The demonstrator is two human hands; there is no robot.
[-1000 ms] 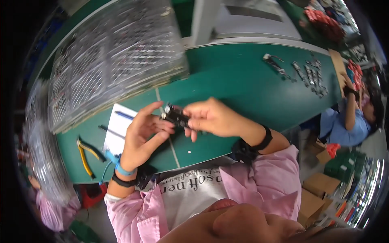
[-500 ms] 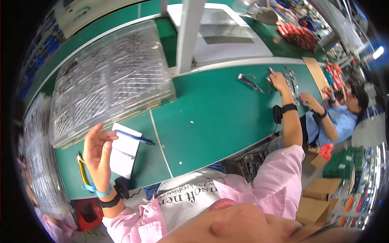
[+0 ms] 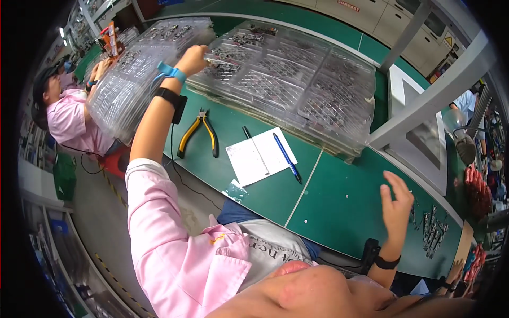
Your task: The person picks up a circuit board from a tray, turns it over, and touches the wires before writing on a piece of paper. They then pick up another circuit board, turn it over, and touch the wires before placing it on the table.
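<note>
My left hand (image 3: 193, 59) is at the near left corner of a stack of transparent plastic trays (image 3: 297, 69) divided into compartments of small metal parts. Its fingers are curled together; whatever they grip, if anything, is hidden. Over the right part of the green table, my right hand (image 3: 396, 204) is raised with fingers apart, holding nothing. Beyond it lie several slim metal parts (image 3: 435, 230). Diagonal cutters (image 3: 199, 135) with yellow and black handles rest nearer my left arm. Beside them, an open notebook (image 3: 244, 163) has a blue pen (image 3: 287, 157) across its right page.
Another stack of transparent trays (image 3: 124, 106) stands at the left, with a person in pink (image 3: 69, 116) behind it. A grey metal post (image 3: 429, 90) slants over the right side. Cables hang at the table's near edge (image 3: 260, 212).
The view has swung left. My left hand has gone from above the notebook to the tray stack, its fingers now curled. My right hand has left the metal parts and opened.
</note>
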